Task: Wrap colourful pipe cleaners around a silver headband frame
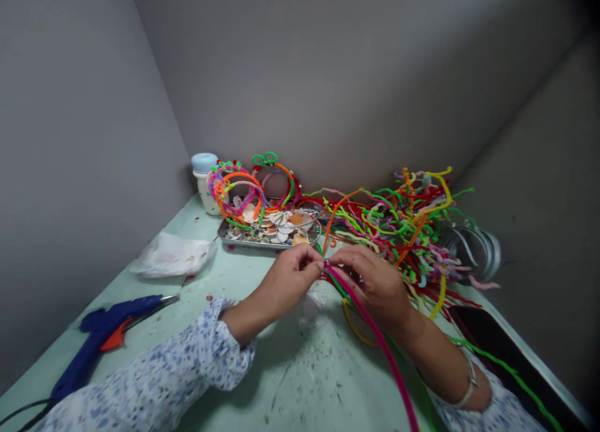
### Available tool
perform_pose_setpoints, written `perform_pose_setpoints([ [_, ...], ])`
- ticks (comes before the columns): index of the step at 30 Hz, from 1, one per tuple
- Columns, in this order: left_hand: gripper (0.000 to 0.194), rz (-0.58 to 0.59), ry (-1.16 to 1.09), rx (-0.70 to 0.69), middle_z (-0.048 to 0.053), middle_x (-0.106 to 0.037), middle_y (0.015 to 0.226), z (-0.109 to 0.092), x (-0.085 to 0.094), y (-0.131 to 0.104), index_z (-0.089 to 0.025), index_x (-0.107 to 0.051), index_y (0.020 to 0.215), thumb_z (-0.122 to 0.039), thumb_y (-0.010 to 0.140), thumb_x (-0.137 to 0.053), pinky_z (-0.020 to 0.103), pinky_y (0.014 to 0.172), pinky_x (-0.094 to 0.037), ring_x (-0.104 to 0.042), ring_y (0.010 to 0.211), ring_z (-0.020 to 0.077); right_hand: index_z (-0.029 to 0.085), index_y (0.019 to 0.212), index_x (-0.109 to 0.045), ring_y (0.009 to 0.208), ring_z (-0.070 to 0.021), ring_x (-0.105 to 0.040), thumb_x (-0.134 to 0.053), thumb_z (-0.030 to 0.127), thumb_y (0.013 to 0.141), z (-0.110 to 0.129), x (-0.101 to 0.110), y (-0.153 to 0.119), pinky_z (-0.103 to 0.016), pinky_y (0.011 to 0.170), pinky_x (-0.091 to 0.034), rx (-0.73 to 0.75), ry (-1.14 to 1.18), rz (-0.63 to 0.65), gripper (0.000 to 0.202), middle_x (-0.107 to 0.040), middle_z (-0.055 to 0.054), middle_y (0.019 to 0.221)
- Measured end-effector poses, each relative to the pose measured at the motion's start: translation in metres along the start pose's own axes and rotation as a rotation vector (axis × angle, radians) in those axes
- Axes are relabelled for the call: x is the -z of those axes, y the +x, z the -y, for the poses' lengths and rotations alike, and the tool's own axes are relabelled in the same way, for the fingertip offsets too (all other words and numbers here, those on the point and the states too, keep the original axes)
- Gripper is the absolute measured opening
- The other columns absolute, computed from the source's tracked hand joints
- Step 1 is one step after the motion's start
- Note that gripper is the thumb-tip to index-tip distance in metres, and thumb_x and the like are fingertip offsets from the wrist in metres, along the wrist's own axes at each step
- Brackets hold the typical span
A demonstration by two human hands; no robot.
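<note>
Over the middle of the table my left hand [293, 282] is closed, thumb and forefinger pinching the tip of a magenta pipe cleaner [370, 322]. My right hand [377, 282] is closed on the same end, its fingertips meeting the left ones. From there the pipe cleaner runs down past my right wrist and out of the bottom of the head view. A green pipe cleaner [509, 366] passes partly hidden under my right forearm. Just beneath my hands lies a yellow ring [359, 332], partly covered by the right hand.
Behind my hands stands a metal tray [253, 244] of shells with pipe-cleaner hoops [239, 182]. A tangled pile of pipe cleaners [398, 219] fills the back right, near wire coils [487, 254]. Leftward are a blue glue gun [107, 332], a plastic bag [173, 254] and a blue-lidded bottle [205, 169].
</note>
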State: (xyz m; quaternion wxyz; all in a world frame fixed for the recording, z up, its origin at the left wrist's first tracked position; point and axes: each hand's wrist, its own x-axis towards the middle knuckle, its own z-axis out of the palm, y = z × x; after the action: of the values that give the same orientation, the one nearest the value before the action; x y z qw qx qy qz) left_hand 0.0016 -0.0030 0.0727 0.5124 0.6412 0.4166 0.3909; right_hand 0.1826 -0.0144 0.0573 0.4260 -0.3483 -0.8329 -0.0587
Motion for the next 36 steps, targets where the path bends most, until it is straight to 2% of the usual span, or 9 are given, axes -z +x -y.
perform_pose_setpoints([
  [9, 0.010, -0.029, 0.146, -0.087, -0.003, -0.050, 0.066, -0.002, 0.001, -0.003, -0.016, -0.057, 0.079, -0.023, 0.085, -0.053, 0.025, 0.060, -0.035, -0.045, 0.063, 0.0116, 0.019, 0.096, -0.064, 0.084, -0.0157, -0.066, -0.065, 0.016, 0.088, 0.003, 0.001, 0.001, -0.024, 0.073, -0.053, -0.082, 0.101, -0.013, 0.009, -0.069, -0.005, 0.090],
  [15, 0.009, -0.041, 0.244, -0.130, -0.003, -0.052, 0.067, -0.004, 0.001, -0.005, -0.017, -0.058, 0.080, -0.021, 0.086, -0.052, 0.025, 0.060, -0.035, -0.046, 0.064, 0.0120, 0.021, 0.091, -0.066, 0.078, -0.0155, -0.066, -0.063, 0.021, 0.089, 0.002, 0.000, 0.004, -0.024, 0.068, -0.051, -0.136, 0.124, -0.006, 0.003, -0.069, -0.003, 0.085],
  [27, 0.010, -0.092, 0.406, -0.232, 0.000, -0.057, 0.074, -0.002, 0.001, -0.008, -0.018, -0.058, 0.083, -0.018, 0.088, -0.049, 0.026, 0.062, -0.037, -0.050, 0.067, 0.0134, 0.023, 0.087, -0.068, 0.079, -0.0182, -0.065, -0.056, 0.030, 0.093, 0.006, 0.000, 0.004, -0.030, 0.074, -0.051, -0.368, 0.248, 0.107, 0.015, -0.070, -0.002, 0.084],
  [31, 0.010, -0.092, 0.451, -0.260, 0.001, -0.059, 0.077, -0.001, 0.000, -0.007, -0.018, -0.057, 0.083, -0.016, 0.087, -0.049, 0.026, 0.063, -0.037, -0.051, 0.069, 0.0139, 0.022, 0.079, -0.068, 0.066, -0.0156, -0.064, -0.058, 0.029, 0.092, 0.011, 0.002, 0.006, -0.026, 0.065, -0.050, -0.507, 0.268, 0.162, 0.018, -0.069, 0.001, 0.070],
  [36, 0.010, -0.101, 0.526, -0.291, 0.002, -0.059, 0.080, -0.001, 0.000, -0.009, -0.018, -0.057, 0.084, -0.016, 0.088, -0.048, 0.026, 0.063, -0.037, -0.052, 0.071, 0.0146, 0.021, 0.075, -0.070, 0.061, -0.0148, -0.064, -0.063, 0.029, 0.087, 0.016, 0.002, 0.011, -0.024, 0.060, -0.050, -0.603, 0.324, 0.152, 0.016, -0.070, 0.000, 0.066],
])
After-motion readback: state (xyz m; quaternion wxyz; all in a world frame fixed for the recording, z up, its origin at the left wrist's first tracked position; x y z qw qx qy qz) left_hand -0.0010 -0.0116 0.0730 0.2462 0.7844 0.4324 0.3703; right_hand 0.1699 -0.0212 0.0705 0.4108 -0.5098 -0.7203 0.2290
